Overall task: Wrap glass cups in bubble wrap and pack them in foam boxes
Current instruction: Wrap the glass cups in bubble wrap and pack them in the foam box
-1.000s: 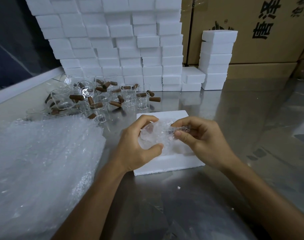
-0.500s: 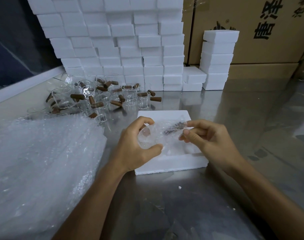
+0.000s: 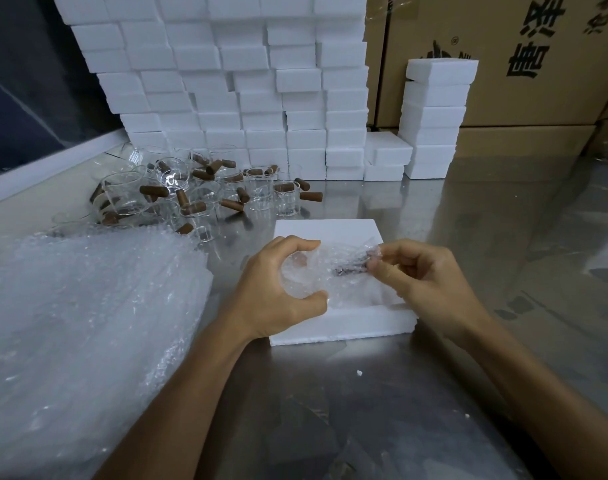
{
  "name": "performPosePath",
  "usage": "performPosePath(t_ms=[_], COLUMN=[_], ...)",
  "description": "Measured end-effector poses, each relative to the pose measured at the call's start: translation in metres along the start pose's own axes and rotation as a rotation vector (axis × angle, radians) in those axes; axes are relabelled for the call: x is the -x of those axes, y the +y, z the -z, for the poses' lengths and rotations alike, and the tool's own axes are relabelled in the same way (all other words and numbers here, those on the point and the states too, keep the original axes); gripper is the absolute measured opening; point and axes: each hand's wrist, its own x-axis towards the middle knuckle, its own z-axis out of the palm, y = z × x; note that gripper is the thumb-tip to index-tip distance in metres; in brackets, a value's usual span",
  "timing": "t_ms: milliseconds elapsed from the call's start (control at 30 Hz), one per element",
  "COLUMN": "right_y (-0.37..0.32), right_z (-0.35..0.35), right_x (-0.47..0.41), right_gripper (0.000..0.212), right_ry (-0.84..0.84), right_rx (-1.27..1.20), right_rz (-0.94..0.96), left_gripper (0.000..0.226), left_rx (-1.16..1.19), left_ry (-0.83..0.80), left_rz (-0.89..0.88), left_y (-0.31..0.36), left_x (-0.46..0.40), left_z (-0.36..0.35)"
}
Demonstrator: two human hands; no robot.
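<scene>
At frame centre, above the open foam box (image 3: pixel 344 325), the left hand (image 3: pixel 278 299) curls round a half-wrapped cup (image 3: pixel 304 275) while the right hand (image 3: pixel 423 282) pinches its bubble wrap (image 3: pixel 344 271) at the handle, leaving many bare cups (image 3: pixel 198 195) at upper left unpacked.

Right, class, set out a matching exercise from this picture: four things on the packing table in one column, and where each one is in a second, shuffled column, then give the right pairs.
Things
1. wrapped cup
2. bubble wrap pile
3. bare glass cups
4. short foam stack

Places
A. lying in a heap on the left of the table
B. standing in front of the cardboard cartons
C. held between both hands, left hand and right hand, over the foam box
D. clustered at the foot of the foam wall

Pairs: 1-C, 2-A, 3-D, 4-B
</scene>
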Motion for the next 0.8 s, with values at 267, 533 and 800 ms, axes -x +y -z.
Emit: performPosePath(t_ms=[267,533,800], right_y=[0.0012,0.0037,-0.0038], right_z=[-0.0019,-0.002,-0.0046], right_x=[-0.0004,-0.0013,0.0009], right_gripper=[0.004,0.003,0.013], right_ry=[-0.003,0.006,0.004], right_rx=[0.15,0.299,0.375], right_rz=[0.022,0.041,0.092], left_gripper=[0.055,0.06,0.062], left_rx=[-0.072,-0.042,-0.039], left_ry=[0.016,0.04,-0.018], left_rz=[0.013,0.045,0.028], left_y=[-0.0012,-0.0055,-0.0084], left_x=[0.0023,0.0006,-0.0031], left_z=[-0.0004,-0.0069,-0.005])
